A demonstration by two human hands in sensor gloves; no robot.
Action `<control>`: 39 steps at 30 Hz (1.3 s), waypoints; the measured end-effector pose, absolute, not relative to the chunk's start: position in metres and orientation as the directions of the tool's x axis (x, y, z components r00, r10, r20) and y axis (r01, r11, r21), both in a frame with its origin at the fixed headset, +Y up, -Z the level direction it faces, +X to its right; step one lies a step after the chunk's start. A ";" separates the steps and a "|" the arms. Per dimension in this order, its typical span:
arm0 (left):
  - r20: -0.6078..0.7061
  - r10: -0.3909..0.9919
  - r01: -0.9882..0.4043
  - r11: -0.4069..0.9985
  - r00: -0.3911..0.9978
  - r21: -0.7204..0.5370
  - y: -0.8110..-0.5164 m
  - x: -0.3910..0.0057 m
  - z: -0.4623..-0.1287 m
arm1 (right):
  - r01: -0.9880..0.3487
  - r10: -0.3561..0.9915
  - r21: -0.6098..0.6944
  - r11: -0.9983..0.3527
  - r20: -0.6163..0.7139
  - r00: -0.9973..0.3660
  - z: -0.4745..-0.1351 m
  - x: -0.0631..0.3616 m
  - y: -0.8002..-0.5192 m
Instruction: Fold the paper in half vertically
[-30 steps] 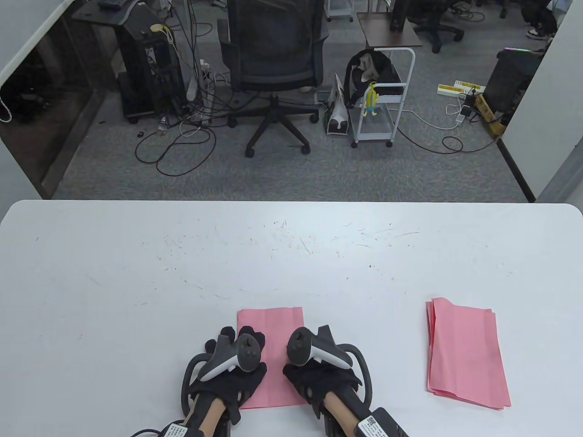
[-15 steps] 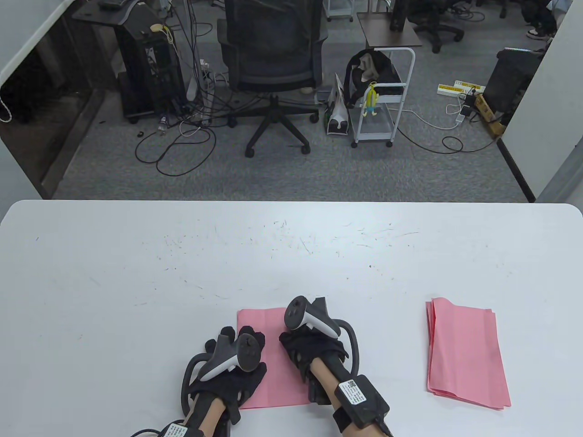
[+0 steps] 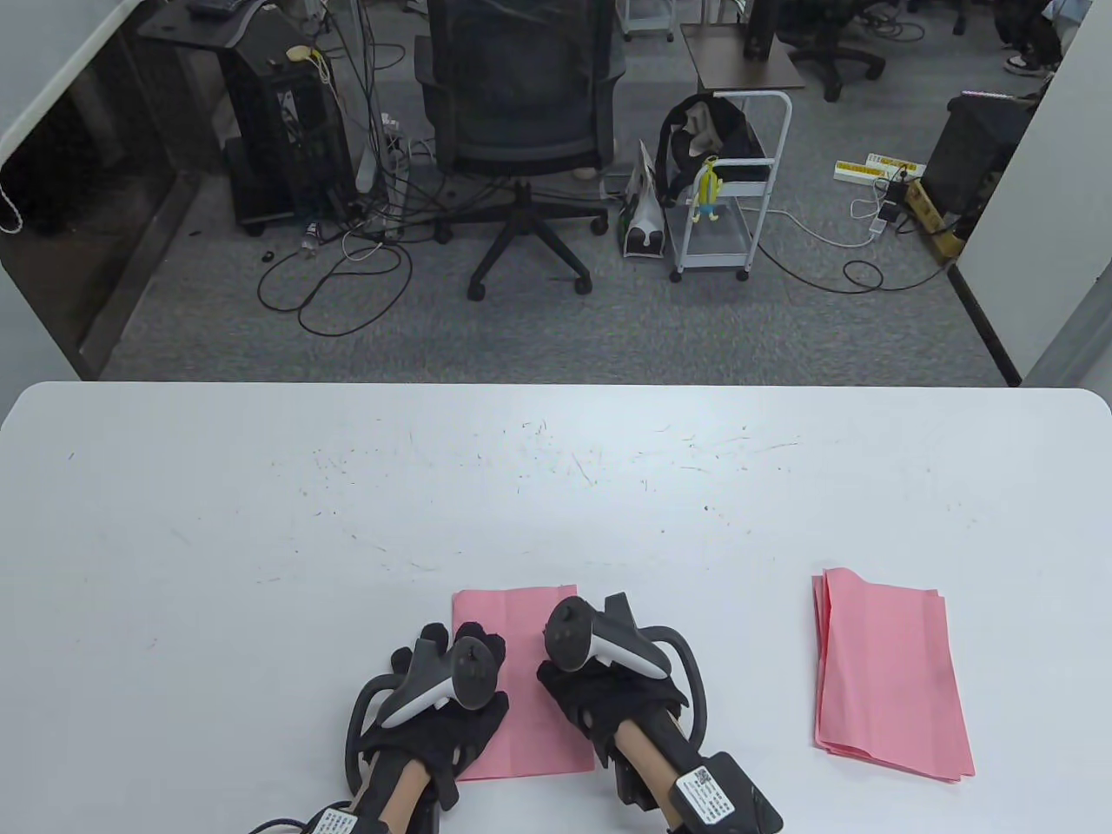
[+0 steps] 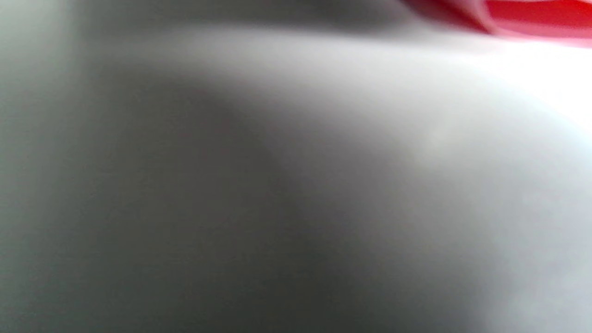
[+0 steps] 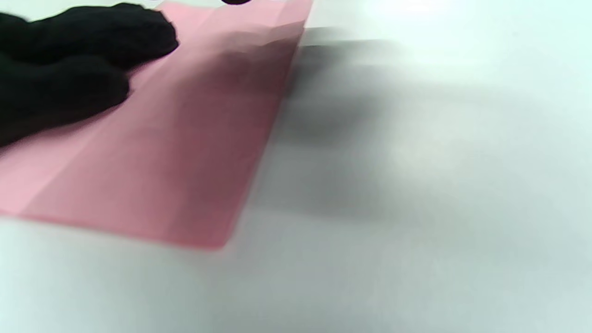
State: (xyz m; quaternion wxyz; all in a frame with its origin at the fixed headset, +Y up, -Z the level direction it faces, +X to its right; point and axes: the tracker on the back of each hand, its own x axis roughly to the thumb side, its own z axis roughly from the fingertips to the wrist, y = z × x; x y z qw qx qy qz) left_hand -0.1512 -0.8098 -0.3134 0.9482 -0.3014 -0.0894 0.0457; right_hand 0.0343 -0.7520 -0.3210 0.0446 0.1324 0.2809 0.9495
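A folded pink paper lies flat near the table's front edge. My left hand rests on its left side with the fingers spread flat on the sheet. My right hand lies on the paper's right edge, pressing down; the tracker hides its fingertips. In the right wrist view, black gloved fingers lie on the pink paper, whose right edge runs straight along the table. The left wrist view is blurred; only a red strip of paper shows at the top right.
A stack of pink sheets lies on the white table, to the right of my hands. Beyond the table's far edge stand an office chair and a white cart on the floor.
My right hand slid away from me along the paper's right edge, then came back toward the near end. The left hand and the paper have stayed put.
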 end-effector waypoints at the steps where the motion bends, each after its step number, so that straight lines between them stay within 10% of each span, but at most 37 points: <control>1: 0.142 0.141 -0.033 0.814 0.980 -0.580 -0.810 -0.151 -0.313 | -0.004 0.157 0.548 -0.837 0.233 -0.960 -0.317 0.034 -0.753; 39: 0.141 0.141 -0.033 0.814 0.980 -0.580 -0.810 -0.151 -0.313 | 0.072 0.158 0.576 -0.815 0.338 -0.928 -0.251 0.041 -0.764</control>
